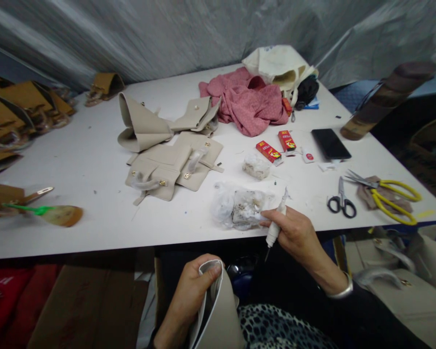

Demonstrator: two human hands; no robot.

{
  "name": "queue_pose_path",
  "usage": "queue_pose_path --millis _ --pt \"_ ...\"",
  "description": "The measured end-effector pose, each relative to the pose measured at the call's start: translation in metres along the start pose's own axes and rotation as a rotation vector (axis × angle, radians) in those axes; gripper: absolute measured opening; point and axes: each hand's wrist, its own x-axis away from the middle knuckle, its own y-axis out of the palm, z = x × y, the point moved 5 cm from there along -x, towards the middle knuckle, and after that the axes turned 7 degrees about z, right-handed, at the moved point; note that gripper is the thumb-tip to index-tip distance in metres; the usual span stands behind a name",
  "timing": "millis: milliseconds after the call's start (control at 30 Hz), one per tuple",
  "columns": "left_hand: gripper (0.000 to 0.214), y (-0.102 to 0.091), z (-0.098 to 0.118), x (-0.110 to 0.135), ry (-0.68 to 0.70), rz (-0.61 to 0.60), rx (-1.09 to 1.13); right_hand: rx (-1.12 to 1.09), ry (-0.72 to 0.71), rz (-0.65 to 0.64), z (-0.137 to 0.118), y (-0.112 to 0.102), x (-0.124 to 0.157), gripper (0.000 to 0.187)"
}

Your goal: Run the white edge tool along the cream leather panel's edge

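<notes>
My left hand (191, 286) is closed on a beige bag piece (223, 310), curved over above my lap. Its thumb presses inside the folded edge, and the lower part runs out of view. My right hand (296, 235) grips a white pen-like tool (273, 232) with a thin, dark tip pointing down. The tool is held apart from the bag piece, at the table's front edge. Just beyond my right fingertips lies a stained whitish block (246, 207) wrapped in clear plastic. A smaller whitish lump (256, 166) sits behind it.
Several beige bag pieces (156, 165) lie on the white table (109, 228). Brown bags (18, 111) and a green-handled brush (54, 213) are at left. Red boxes (269, 151), a phone (330, 143), black scissors (342, 203), yellow-handled scissors (394, 194), a bottle (388, 99) and pink cloth (245, 102) stand right.
</notes>
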Motion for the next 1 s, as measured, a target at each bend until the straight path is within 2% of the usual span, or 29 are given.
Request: queue_pose_path --millis 233,333,433,567,700,800,900,1000 --pt "0.046 0.000 0.001 0.004 0.006 0.012 0.008 0.039 0.016 -0.008 0.000 -0.001 0.000 0.017" --pt "0.045 0.000 0.001 0.005 0.012 0.017 0.002 -0.072 0.046 0.031 0.004 -0.003 0.002 0.014" --pt "0.046 0.000 0.000 0.006 0.019 0.012 -0.009 -0.223 0.150 0.105 0.018 -0.004 0.004 0.019" --pt "0.046 0.000 0.002 0.007 0.026 0.014 -0.003 -0.273 0.234 0.150 0.045 0.004 0.007 0.034" --pt "0.047 0.000 0.005 0.009 0.030 0.026 -0.005 -0.276 0.197 0.114 0.062 0.015 0.010 0.069" --pt "0.047 0.000 0.005 0.011 0.040 0.026 -0.007 -0.326 0.135 0.082 0.062 0.020 0.013 0.080" --pt "0.048 0.001 0.005 0.013 0.035 0.040 -0.009 -0.355 0.137 0.105 0.061 0.021 0.017 0.076" --pt "0.048 0.003 0.006 0.014 0.029 0.037 -0.010 -0.290 0.174 0.143 0.059 0.021 0.020 0.060"
